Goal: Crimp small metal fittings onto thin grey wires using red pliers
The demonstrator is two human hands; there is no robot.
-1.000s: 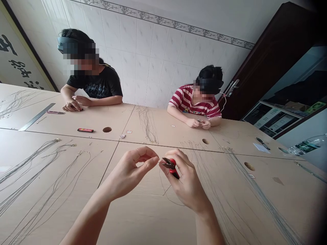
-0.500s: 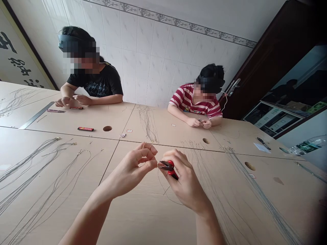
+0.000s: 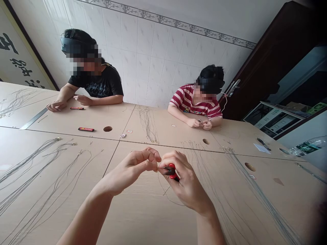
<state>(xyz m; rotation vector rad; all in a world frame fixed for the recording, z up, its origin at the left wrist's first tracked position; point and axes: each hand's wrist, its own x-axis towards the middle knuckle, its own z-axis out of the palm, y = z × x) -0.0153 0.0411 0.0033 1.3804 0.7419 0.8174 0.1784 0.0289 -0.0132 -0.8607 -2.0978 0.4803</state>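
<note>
My right hand (image 3: 180, 177) is wrapped round a pair of pliers (image 3: 169, 170) with red-and-black handles and dark jaws pointing left. The jaws meet the fingertips of my left hand (image 3: 140, 168), which is pinched closed. A thin dark cord (image 3: 160, 185) hangs from between the fingertips and the plier tips, curving down and right below my right hand. What small part sits at the cord's end is too small to make out. Both hands are raised over the near part of the table (image 3: 143, 217).
Bundles of cords with small metal ends lie left (image 3: 38, 156), at the back (image 3: 148, 126) and right (image 3: 258, 190). A red-and-black marker-like item (image 3: 86, 129) lies near a table hole (image 3: 107, 129). Two people sit opposite, one in black (image 3: 102, 83), one in striped red (image 3: 189, 98).
The plier jaws look more closed, and my left fingertips have shifted slightly right. Across the table, the person in black has moved a hand left over the ruler; the purple pen is hidden.
</note>
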